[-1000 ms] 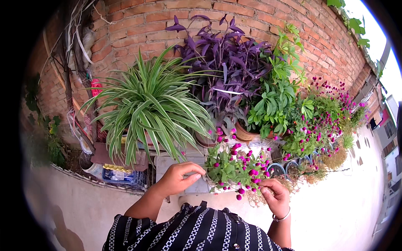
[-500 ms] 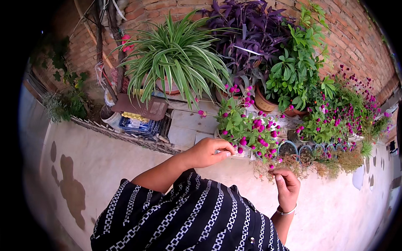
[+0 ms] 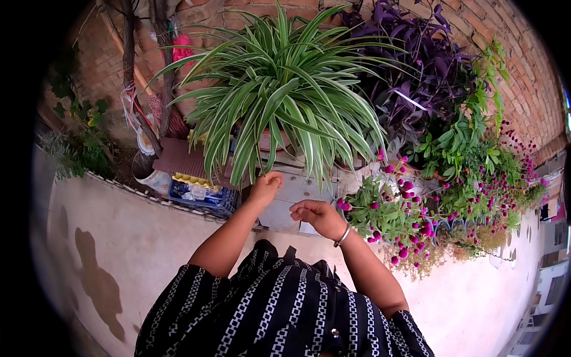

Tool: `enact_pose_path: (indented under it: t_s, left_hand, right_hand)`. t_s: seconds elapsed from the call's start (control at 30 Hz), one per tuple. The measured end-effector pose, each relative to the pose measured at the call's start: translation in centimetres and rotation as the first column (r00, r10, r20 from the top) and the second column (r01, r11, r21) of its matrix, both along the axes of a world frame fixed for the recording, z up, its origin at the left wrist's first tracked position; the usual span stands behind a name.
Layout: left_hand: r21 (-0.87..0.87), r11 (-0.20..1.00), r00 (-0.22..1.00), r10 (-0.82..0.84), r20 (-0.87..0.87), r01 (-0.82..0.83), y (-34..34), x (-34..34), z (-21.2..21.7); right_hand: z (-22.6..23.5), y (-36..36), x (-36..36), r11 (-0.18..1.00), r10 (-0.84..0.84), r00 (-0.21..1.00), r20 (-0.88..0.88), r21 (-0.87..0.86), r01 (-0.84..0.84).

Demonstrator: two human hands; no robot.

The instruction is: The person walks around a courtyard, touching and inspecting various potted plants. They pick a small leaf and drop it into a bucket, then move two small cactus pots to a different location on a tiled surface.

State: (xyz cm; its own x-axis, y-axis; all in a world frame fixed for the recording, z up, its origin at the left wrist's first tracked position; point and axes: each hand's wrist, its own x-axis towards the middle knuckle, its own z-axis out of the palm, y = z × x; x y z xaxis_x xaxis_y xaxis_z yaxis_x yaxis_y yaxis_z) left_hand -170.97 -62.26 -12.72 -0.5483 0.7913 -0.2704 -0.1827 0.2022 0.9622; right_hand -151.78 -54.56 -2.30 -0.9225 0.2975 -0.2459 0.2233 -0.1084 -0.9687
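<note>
A large spider plant (image 3: 279, 89) with green-and-white striped leaves stands in a pot (image 3: 275, 140) in front of me. My left hand (image 3: 266, 189) is just under its drooping leaf tips, fingers curled closed; whether a leaf is between them is hidden. Lower and to the right, my right hand (image 3: 321, 218) has its fingers bent in toward the thumb, and anything in them is too small to make out. A bracelet (image 3: 342, 236) circles my right wrist. To the right of that hand grow magenta globe-shaped flowers (image 3: 389, 217).
Purple-leaved plants (image 3: 416, 65) and a green leafy plant (image 3: 458, 140) line the brick wall (image 3: 538, 77). Left of the spider plant are a blue crate (image 3: 205, 199), a brown sheet (image 3: 184, 156), a white bucket (image 3: 156, 179) and wooden poles (image 3: 129, 53). Pale paving (image 3: 148, 250) lies below.
I have shifted left and closer to the spider plant, which looms larger. My left hand has moved up to its leaf tips; my right hand has swung left, away from the flowers.
</note>
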Motion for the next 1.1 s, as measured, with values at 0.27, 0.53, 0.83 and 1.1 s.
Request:
enact_pose_path:
  t_s: [0.27, 0.53, 0.83, 1.1]
  left_hand:
    - [0.193, 0.925, 0.899, 0.24, 0.366, -0.326, 2.5, -11.4, 0.0]
    - [0.184, 0.864, 0.819, 0.346, 0.458, -0.468, 3.8, -16.9, 4.7]
    - [0.141, 0.886, 0.82, 0.334, 0.466, -0.441, 5.5, -14.2, 5.6]
    - [0.056, 0.929, 0.827, 0.296, 0.479, -0.365, 4.5, -12.0, 3.6]
  right_hand:
    - [-12.1, 5.2, -17.3, 0.66, -0.5, 0.855, 0.134, -0.58, 0.477]
    - [-5.0, 5.4, -21.7, 0.493, -0.652, 0.756, 0.056, -0.726, 0.479]
    - [-6.3, 8.2, -20.2, 0.896, -0.444, 0.885, -0.139, -0.089, 0.435]
    - [-8.6, 8.2, -19.4, 0.7, -0.655, 0.749, -0.099, -0.452, 0.552]
